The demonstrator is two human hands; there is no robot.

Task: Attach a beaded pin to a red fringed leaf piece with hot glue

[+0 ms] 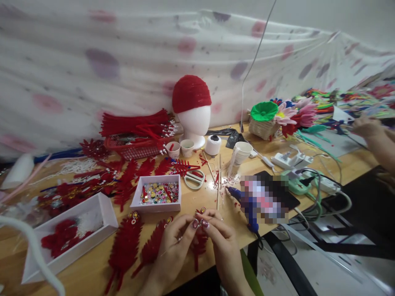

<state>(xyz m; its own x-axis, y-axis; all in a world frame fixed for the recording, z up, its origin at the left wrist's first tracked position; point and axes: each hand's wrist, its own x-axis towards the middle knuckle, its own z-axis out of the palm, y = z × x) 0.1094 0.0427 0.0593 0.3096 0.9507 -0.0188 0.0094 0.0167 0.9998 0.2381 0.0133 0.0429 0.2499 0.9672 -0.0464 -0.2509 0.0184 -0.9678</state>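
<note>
Both my hands meet near the table's front edge, fingertips pinched together. My left hand (177, 240) and my right hand (220, 238) hold the top of a red feather-shaped piece (199, 246), which hangs below the fingers with small round gems at its tip. Two more red feather pieces lie to the left, one (125, 246) fully in view with gems on its top, the other (154, 244) partly behind my left hand. Just beyond my hands stands a white box (156, 208) of colourful gems. A blue glue gun (251, 209) lies to the right.
White-handled scissors (194, 179), paper cups (242, 153) and a thread spool (212, 144) stand farther back, before a foam head (194, 121) in red. A long white box (69, 236) is at left. Power strips (298, 183) and another person's hand (368, 126) are at right.
</note>
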